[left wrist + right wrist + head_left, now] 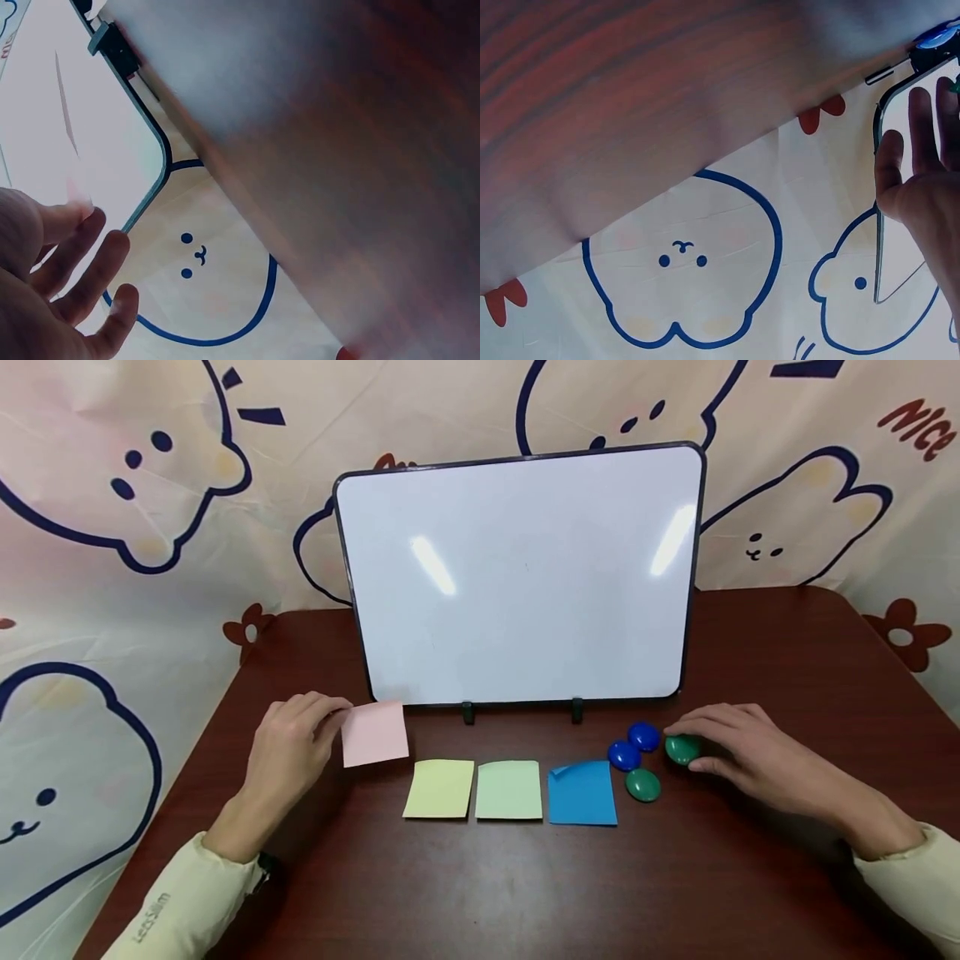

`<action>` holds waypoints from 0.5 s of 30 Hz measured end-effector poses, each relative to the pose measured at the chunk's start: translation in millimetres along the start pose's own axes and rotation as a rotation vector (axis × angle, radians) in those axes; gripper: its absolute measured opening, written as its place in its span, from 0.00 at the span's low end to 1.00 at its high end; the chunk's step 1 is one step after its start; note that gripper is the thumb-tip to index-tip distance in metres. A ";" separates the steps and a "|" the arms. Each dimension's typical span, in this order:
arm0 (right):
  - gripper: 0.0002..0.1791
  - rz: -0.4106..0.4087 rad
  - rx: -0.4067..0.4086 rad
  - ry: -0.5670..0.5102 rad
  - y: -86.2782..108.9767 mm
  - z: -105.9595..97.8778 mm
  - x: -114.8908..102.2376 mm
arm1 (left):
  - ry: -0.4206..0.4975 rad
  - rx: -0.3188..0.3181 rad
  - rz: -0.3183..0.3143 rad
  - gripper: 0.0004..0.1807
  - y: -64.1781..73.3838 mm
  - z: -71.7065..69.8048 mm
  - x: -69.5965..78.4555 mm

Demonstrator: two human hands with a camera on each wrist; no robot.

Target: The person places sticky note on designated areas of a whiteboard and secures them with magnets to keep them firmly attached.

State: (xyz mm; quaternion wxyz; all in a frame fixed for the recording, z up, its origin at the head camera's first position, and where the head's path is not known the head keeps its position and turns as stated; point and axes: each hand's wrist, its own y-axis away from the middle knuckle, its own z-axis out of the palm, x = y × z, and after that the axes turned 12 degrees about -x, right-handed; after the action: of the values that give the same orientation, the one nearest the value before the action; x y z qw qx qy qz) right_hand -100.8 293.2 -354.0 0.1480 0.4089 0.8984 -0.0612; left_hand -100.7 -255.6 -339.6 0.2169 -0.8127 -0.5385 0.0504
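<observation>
A pink sticky note (375,734) hangs from my left hand (291,752), pinched at its left edge between thumb and fingertips. It is held close to the whiteboard's lower left corner, overlapping it slightly in the head view. My right hand (753,760) grips a green round magnet (682,750) with thumb and fingers at its sides. Beside that magnet are two blue magnets (643,737) and a second green magnet (642,785). In the left wrist view, my left hand (75,270) has its other fingers loosely bent below the pinch.
The framed whiteboard (525,585) stands upright on small black feet (577,711) at the back of the dark wooden table (480,893). Yellow (439,789), light green (508,790) and blue (582,793) sticky notes lie in a row before it. A patterned cloth (180,610) hangs behind.
</observation>
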 end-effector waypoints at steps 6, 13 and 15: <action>0.28 0.012 0.015 0.012 -0.5 -1.4 1.5 | 0.029 0.004 -0.026 0.10 -1.1 -0.4 -1.8; 0.30 0.039 0.055 -0.001 -0.9 -3.1 1.8 | 0.052 0.005 -0.026 0.10 -4.0 0.3 -2.7; 0.30 0.039 0.058 -0.003 -0.9 -3.5 1.9 | 0.057 0.005 -0.025 0.09 -5.0 1.1 -2.4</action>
State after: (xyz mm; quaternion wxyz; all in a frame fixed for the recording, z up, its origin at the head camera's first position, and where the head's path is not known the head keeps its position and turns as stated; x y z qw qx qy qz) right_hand -103.4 294.8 -351.3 0.1385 0.4301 0.8881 -0.0847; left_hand -106.3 -255.8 -339.0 0.2349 -0.8066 -0.5418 0.0257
